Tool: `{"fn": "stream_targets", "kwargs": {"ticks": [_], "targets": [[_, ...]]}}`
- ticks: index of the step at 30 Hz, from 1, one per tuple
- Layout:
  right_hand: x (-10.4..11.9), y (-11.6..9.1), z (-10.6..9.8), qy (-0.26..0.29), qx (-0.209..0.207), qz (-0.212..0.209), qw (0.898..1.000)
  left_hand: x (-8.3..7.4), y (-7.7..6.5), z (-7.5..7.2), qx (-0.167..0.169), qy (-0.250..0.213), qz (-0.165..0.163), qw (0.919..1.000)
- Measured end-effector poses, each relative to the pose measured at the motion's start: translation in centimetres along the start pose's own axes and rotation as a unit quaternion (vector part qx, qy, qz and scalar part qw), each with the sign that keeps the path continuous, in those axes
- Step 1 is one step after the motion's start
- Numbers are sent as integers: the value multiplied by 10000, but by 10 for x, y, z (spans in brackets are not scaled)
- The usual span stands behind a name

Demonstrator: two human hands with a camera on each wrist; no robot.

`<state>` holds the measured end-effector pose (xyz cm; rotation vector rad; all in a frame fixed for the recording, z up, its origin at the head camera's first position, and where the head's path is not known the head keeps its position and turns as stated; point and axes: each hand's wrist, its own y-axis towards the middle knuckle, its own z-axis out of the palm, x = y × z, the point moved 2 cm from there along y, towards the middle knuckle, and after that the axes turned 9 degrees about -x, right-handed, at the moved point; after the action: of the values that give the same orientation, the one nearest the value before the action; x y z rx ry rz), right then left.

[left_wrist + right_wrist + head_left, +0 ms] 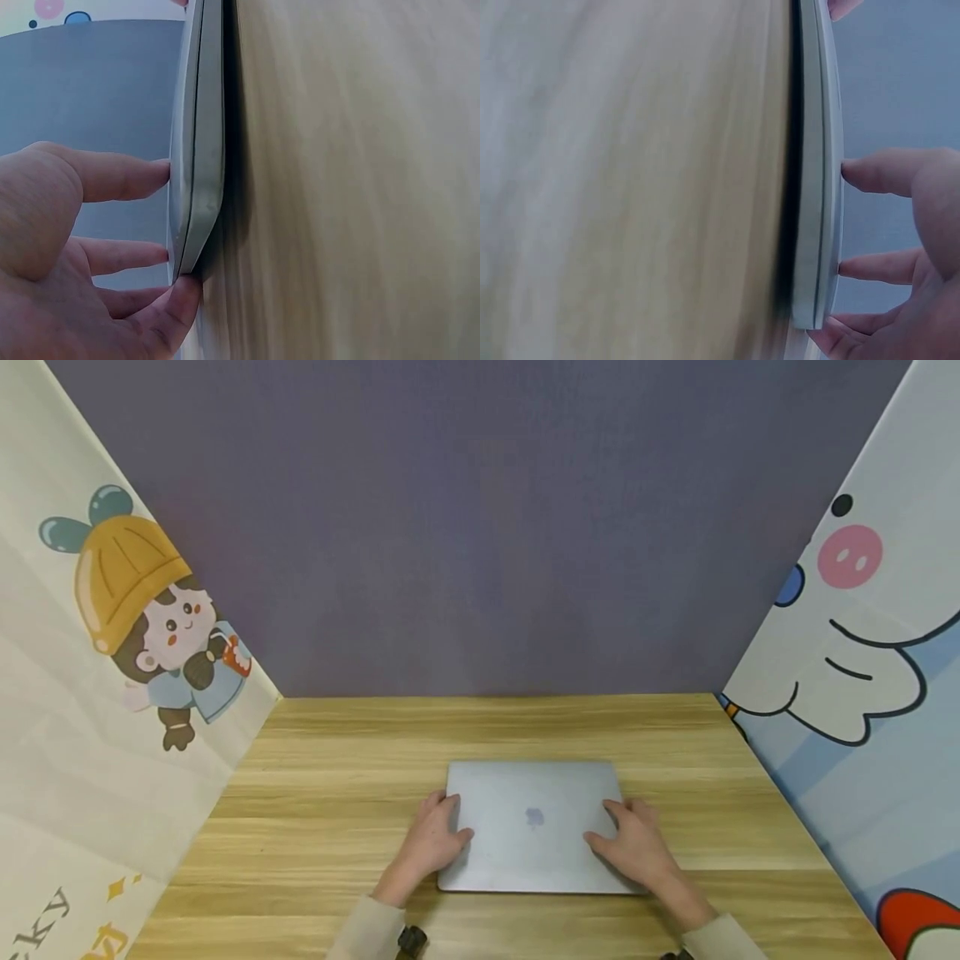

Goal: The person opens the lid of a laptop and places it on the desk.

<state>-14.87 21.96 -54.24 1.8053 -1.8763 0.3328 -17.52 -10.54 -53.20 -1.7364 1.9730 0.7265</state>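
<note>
A closed silver laptop [534, 856] lies flat on the wooden table, its dark logo showing on the lid. My left hand [433, 837] holds its left side, and my right hand [637, 845] holds the right side. In the left wrist view, the thumb and a finger touch the lid while other fingertips [184, 296] reach the laptop's side edge [206, 127]. The right wrist view shows a similar hold, with the thumb on the lid and lower fingers [836, 337] at the corner, partly hidden by the laptop.
The wooden table [337, 777] meets a dark grey panel [480, 543] at the back. A white sheet with a cartoon figure [165, 618] borders the left. On the right hangs a sheet with a cartoon pig [847, 610].
</note>
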Motion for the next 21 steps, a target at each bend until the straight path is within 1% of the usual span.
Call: {"fn": "stream_targets", "kwargs": {"ticks": [6,13,21], "targets": [[8,0,1,37,19,-27,10000,5,0,-4,-32,75,27,10000],[15,1,6,5,16,-48,10000,12,0,-10,-19,70,-92,9999],[24,0,12,92,62,9,9999,20,1,-17,-49,115,-3,9999]]}}
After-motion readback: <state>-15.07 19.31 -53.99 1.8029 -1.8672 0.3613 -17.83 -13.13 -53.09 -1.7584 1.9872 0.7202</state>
